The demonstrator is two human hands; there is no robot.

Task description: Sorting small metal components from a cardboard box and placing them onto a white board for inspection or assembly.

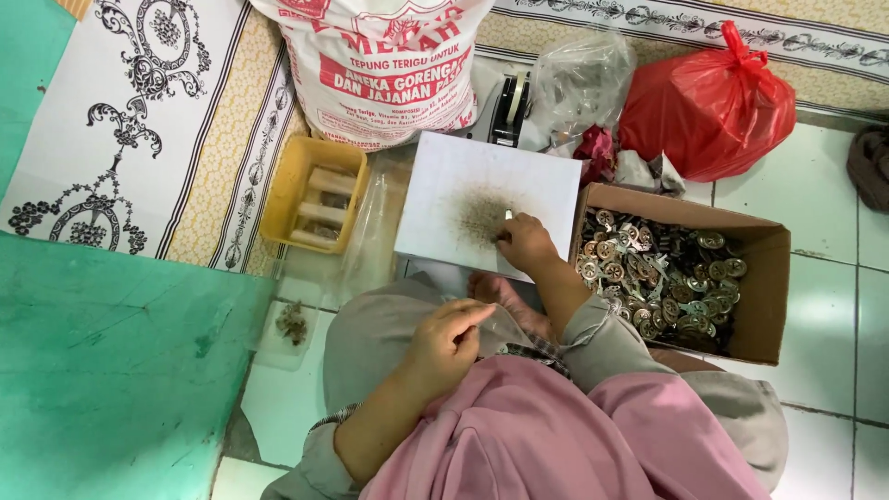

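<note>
Currently, a small pale piece (507, 215) is pinched in the right hand (525, 243) over the speckled white square board (444, 181). A clear plastic bag (505, 324) is gripped by the curled left hand (446, 344). Pieces are best gathered in small pinches, with the bag mouth kept open beside the brown cardboard box of round metal parts (662, 278).

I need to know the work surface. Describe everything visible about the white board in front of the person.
The white board is a flat, roughly square sheet, seemingly card or plastic, lying slightly skewed on the floor between a yellow tray and a cardboard box. A patch of fine dark specks is scattered around its middle. The right hand rests on its near right part, pinching something small against it.
</note>
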